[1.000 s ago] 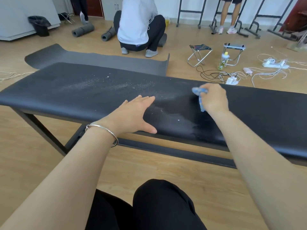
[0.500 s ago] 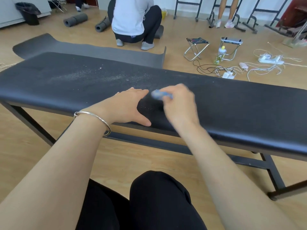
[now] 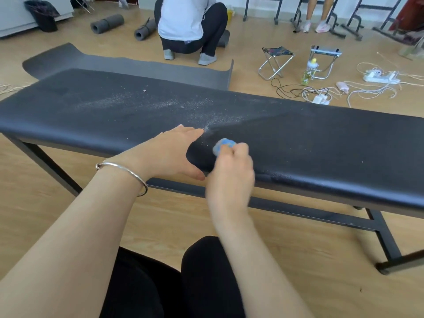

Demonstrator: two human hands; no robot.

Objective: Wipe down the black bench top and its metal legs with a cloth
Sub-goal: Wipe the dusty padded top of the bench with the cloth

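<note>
Clutching blue cloth [image 3: 223, 143], right grip [image 3: 231, 173] on bench top [image 3: 321, 143]; left grip [image 3: 169, 152] flat just beside; grit [image 3: 160, 103] beyond.

Bright, even light, soft shadows. The right hand [image 3: 231, 166] and cloth [image 3: 223, 144] smear with motion blur. The bench top [image 3: 321, 145] bows from wide-angle distortion, with faint sheen along its near edge.

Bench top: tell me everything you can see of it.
The bench top is a long black padded slab, leather-like, level on dark metal legs. Pale dust speckles its left and middle; the right looks cleaner. The left hand rests flat at its near edge; the right hand holds a blue cloth against it.
</note>
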